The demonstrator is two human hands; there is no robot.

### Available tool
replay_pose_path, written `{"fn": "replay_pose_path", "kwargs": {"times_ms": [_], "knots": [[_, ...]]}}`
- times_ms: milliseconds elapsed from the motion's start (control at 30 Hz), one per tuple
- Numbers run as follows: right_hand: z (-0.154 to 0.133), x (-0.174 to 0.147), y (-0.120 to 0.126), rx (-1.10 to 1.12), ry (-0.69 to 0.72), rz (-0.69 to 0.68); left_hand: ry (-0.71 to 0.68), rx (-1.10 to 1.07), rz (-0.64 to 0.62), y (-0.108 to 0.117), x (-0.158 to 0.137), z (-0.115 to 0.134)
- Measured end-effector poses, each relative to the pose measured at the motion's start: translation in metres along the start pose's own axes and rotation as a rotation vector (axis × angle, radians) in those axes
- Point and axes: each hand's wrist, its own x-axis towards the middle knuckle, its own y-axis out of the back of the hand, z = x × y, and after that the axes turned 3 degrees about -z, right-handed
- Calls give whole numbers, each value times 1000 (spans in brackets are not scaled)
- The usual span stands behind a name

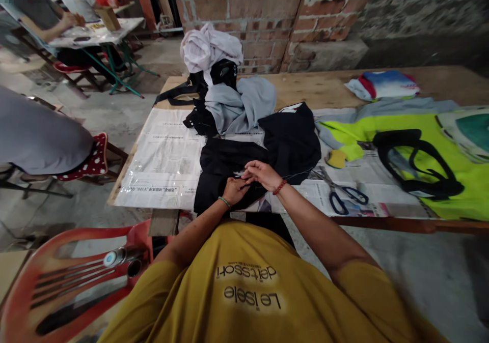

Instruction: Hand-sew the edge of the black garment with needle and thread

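Observation:
My left hand is closed on the edge of a black garment that lies bunched at the table's front. Its fingertips meet those of my right hand, which is in a pinch. What the right fingers hold is too small to make out. A thin thread runs to the right from near my right wrist, across the dark cloth. To the right of that wrist, scissors with dark blue handles lie on the newspaper. A small yellow piece sits just behind them.
Newspaper covers the wooden table. Grey cloth and white cloth are piled behind. Black straps lie on a neon-yellow garment at right. A red plastic chair stands at lower left. Other people sit at left.

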Motion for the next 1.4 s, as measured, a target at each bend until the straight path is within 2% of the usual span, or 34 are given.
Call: {"fn": "replay_pose_path", "kwargs": {"times_ms": [100, 200, 333, 533, 733, 900, 1033, 1167, 1400], "knots": [[-9, 8, 5, -517, 178, -21, -11, -30, 20, -2, 0, -3], [-22, 17, 19, -987, 372, -66, -8, -41, 25, -3, 0, -4], [-42, 26, 52, -1301, 507, -55, 3, -44, 21, -1, 0, -2], [-81, 28, 111, -1500, 600, 175, 21, -64, 28, 1, 0, 1], [-128, 7, 155, -1714, 522, 405, 18, -71, 31, 2, 0, 1], [-156, -18, 181, -1807, 434, 517, 38, -61, 14, 6, 0, 6], [-171, -31, 201, -1906, 383, 626, 34, -58, 6, 8, 0, 7], [-183, -43, 219, -1915, 346, 715, 39, -63, 9, 7, -1, 6], [-205, -67, 233, -1961, 311, 811, 40, -57, 10, 4, 0, 3]]}}
